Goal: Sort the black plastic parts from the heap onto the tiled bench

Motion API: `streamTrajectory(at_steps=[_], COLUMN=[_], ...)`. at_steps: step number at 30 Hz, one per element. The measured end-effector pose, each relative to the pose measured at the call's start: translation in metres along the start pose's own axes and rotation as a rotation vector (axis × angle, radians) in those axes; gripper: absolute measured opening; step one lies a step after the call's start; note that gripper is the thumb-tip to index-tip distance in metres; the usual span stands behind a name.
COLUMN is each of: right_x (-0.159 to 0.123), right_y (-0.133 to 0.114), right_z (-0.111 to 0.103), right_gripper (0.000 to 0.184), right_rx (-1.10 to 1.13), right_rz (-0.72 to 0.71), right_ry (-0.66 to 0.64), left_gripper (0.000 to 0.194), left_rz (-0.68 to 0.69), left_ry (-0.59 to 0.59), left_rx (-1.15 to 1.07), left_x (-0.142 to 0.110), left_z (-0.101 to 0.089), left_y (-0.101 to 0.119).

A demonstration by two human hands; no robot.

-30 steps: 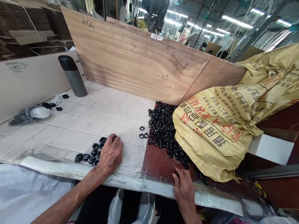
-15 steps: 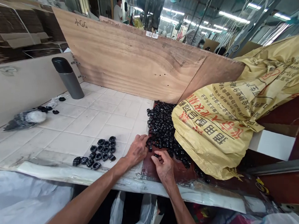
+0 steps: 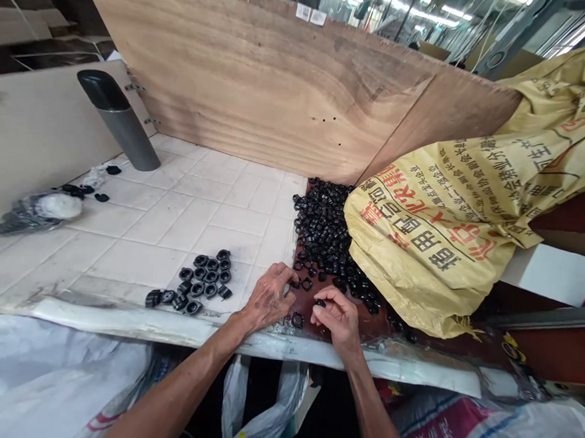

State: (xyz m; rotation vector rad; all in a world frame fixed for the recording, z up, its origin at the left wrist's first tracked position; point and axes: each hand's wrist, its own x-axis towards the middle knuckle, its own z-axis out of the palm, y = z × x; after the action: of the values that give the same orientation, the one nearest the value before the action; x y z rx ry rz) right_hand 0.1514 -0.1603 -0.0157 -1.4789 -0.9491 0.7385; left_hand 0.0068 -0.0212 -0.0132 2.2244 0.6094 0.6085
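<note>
Small black plastic rings [image 3: 322,221] lie in a heap on the dark red surface beside the yellow sack. My left hand [image 3: 271,294] rests at the border of the white tiles and the red surface, fingers bent and thumb apart, fingertips against a ring at the heap's near edge. A loose ring [image 3: 297,319] lies just below its thumb. My right hand [image 3: 340,318] pinches a small black plastic piece [image 3: 320,303] between thumb and fingers, above the red surface. On the tiles to the left stands a cluster of black ring-shaped parts [image 3: 211,275], set in rough rows.
A yellow woven sack [image 3: 432,229] covers the right side. Wooden boards [image 3: 262,77] wall the back. A grey bottle [image 3: 128,134] and a clear bag of black pieces [image 3: 37,213] are at left. A padded white edge [image 3: 164,328] runs along the front.
My left hand left the cluster and went right to the heap's edge. My right hand moved up and left, then slightly right with a black piece. A loose ring now shows between them.
</note>
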Motion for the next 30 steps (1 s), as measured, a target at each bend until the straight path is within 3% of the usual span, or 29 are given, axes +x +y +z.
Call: streamTrajectory(at_steps=[2,5,10,15,19,22,26,30], right_x=[-0.003,0.001,0.012,0.012,0.01,0.009,0.009,0.008], right_y=[-0.005,-0.007,0.001,0.006,0.005,0.006,0.008,0.012], right_z=[0.0,0.002,0.004,0.003,0.005,0.006,0.005,0.004], right_gripper=[0.02,0.02,0.023,0.024,0.022,0.016,0.021,0.02], right_rx=[-0.021,-0.072,-0.089,-0.133,-0.133,-0.151,-0.179,-0.178], right_rz=[0.026,0.08,0.053,-0.041,-0.13,-0.169,-0.183,-0.188], right_ry=[-0.078,-0.011,0.075,0.075,0.099,0.061,0.016,0.037], left_gripper=[0.016,0.027,0.022,0.027,0.029,0.029,0.029,0.027], left_rz=[0.036,0.149,0.251,0.16,0.116,0.097,-0.042,-0.1], left_ry=[-0.166,-0.305,-0.243,-0.066,-0.037,-0.057,-0.07,-0.075], left_rx=[-0.061,-0.059,0.074,0.001,-0.088,-0.193,-0.457,-0.667], left_x=[-0.003,-0.006,-0.007,-0.007,-0.006,-0.006,-0.004,-0.002], left_z=[-0.007,-0.01,0.0,0.006,0.008,0.01,0.012,0.014], left_y=[0.001,0.0,-0.003,-0.006,-0.008,-0.006,-0.003,-0.002])
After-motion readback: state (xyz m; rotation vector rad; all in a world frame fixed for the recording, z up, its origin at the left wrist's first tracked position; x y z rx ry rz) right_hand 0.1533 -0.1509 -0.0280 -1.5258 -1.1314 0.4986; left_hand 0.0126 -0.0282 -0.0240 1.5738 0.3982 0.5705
